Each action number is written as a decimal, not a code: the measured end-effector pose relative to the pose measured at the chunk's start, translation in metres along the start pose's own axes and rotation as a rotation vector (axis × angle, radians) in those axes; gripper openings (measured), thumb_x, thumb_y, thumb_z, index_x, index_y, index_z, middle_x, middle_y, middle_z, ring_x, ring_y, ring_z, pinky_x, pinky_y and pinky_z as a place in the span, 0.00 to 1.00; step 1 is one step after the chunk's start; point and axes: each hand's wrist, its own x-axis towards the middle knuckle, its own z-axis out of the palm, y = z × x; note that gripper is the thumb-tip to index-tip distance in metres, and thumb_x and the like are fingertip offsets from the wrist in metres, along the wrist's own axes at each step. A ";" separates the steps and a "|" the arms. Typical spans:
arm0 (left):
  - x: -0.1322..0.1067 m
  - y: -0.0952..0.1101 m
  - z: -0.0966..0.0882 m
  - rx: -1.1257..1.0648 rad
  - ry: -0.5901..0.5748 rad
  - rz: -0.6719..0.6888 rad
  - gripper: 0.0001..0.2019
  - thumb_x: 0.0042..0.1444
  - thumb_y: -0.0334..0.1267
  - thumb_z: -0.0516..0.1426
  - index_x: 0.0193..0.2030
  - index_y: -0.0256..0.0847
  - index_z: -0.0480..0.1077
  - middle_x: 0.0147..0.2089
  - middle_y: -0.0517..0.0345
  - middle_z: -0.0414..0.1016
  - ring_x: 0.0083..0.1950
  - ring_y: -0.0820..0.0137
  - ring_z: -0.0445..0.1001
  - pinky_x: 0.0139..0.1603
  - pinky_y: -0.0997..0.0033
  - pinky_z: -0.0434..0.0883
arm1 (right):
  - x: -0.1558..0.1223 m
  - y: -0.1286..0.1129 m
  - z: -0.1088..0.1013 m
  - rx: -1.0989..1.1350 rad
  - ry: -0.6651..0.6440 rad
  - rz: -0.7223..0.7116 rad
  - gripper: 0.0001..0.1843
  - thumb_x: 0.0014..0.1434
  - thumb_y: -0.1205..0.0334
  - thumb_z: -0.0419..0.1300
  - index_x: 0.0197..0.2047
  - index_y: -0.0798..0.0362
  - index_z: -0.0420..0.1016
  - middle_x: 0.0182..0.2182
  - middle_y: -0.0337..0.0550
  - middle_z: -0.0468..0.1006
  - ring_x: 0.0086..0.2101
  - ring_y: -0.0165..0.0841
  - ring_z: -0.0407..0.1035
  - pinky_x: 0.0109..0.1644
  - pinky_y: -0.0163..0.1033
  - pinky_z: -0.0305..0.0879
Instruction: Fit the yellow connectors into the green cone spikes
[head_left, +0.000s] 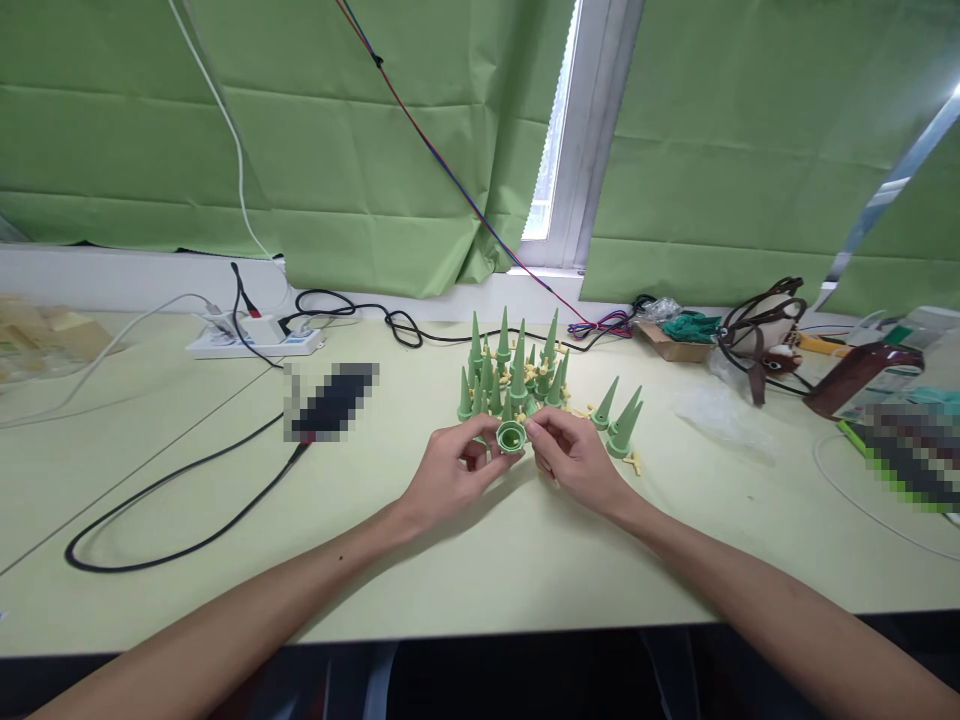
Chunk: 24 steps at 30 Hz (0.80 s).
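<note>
My left hand (450,475) and my right hand (574,455) meet at the middle of the pale green table (225,560). Between their fingertips they pinch a green cone-shaped spike (511,436) whose round open end faces me. Just behind it stands a cluster of upright green spikes (514,375) mixed with small yellow pieces. A few more green spikes (619,420) lie and stand to the right of my right hand, beside a loose yellow piece (634,462).
A white power strip (251,340) and black cables (187,520) lie at the left. A clear plastic bag (720,410), a cardboard tray (675,345), brown straps (761,325) and clutter fill the right. Green curtains hang behind the table.
</note>
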 end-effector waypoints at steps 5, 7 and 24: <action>-0.003 -0.003 0.001 0.069 0.016 0.111 0.09 0.59 0.37 0.58 0.46 0.40 0.70 0.27 0.65 0.70 0.24 0.78 0.63 0.25 0.80 0.64 | 0.000 0.000 0.000 0.018 -0.016 0.005 0.17 0.68 0.49 0.53 0.32 0.52 0.67 0.18 0.32 0.63 0.18 0.26 0.56 0.23 0.34 0.55; -0.004 -0.003 0.000 0.107 0.025 0.123 0.10 0.58 0.35 0.58 0.48 0.40 0.69 0.27 0.65 0.71 0.21 0.80 0.61 0.24 0.80 0.63 | -0.001 0.000 0.000 0.032 -0.024 0.008 0.17 0.68 0.49 0.53 0.32 0.52 0.67 0.18 0.32 0.62 0.18 0.26 0.56 0.23 0.34 0.55; -0.007 0.002 -0.001 0.123 0.004 0.272 0.20 0.58 0.39 0.60 0.57 0.40 0.67 0.42 0.55 0.75 0.19 0.83 0.63 0.23 0.79 0.67 | 0.000 0.002 -0.001 0.077 -0.006 0.002 0.17 0.69 0.48 0.53 0.35 0.51 0.67 0.19 0.32 0.62 0.19 0.26 0.58 0.24 0.34 0.57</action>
